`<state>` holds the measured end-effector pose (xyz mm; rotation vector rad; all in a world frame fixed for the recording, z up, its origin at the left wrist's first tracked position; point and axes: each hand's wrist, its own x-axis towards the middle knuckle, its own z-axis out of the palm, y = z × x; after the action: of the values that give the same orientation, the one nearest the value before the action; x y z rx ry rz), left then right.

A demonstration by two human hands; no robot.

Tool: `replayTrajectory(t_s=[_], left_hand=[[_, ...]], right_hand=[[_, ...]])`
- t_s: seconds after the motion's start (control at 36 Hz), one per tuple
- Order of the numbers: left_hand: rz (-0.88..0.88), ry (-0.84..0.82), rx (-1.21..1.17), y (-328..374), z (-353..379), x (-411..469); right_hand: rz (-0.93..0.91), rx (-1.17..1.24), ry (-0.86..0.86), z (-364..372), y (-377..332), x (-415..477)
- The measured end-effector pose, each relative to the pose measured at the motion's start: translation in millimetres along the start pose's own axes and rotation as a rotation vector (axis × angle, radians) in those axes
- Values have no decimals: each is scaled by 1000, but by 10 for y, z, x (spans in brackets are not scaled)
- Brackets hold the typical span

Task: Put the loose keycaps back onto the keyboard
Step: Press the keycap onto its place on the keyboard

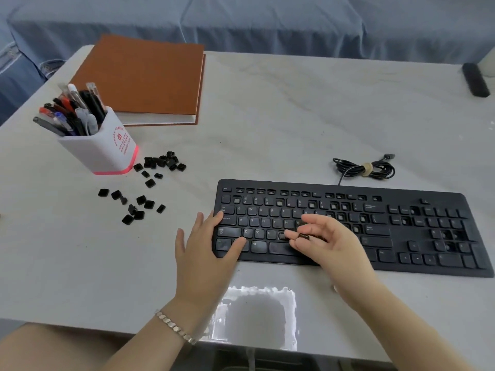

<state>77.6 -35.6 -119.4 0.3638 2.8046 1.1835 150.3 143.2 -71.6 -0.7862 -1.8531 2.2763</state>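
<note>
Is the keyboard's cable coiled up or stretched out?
Coiled: the cable lies bundled in loops behind the keyboard, bound at the middle by a tan tie.

One head-worn wide-angle camera looks forward and down, from close above, at the keyboard [375, 231] on the table [294, 116].

I am seeing bare table [281, 116] lying open across the upper middle of the frame. At the left, the pen holder [99, 145] and scattered loose keycaps [144, 183] are crowding my reach; the coiled cable [364, 170] is sitting just above the keyboard [401, 236].
</note>
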Motion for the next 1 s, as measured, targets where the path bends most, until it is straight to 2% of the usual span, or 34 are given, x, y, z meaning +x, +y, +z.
replayTrajectory(t_s=[0.19, 0.33, 0.53, 0.64, 0.72, 0.83, 1.0], left_hand=[[6, -5, 49, -8, 12, 8], [34, -10, 81, -6, 14, 10], [79, -40, 89, -1, 25, -37], [67, 14, 154, 91, 111, -16], [179, 30, 230, 178, 215, 27], [343, -54, 328, 319, 342, 114], [444, -141, 480, 409, 485, 212]], right_hand=[[-228, 1, -10, 111, 3, -134], [-277, -55, -4, 101, -2, -174], [-202, -133, 20, -62, 35, -219], [-86, -159, 85, -267, 105, -253], [-72, -234, 139, -455, 102, -277], [-92, -360, 205, -696, 25, -310], [-130, -472, 316, -928, -88, -248]])
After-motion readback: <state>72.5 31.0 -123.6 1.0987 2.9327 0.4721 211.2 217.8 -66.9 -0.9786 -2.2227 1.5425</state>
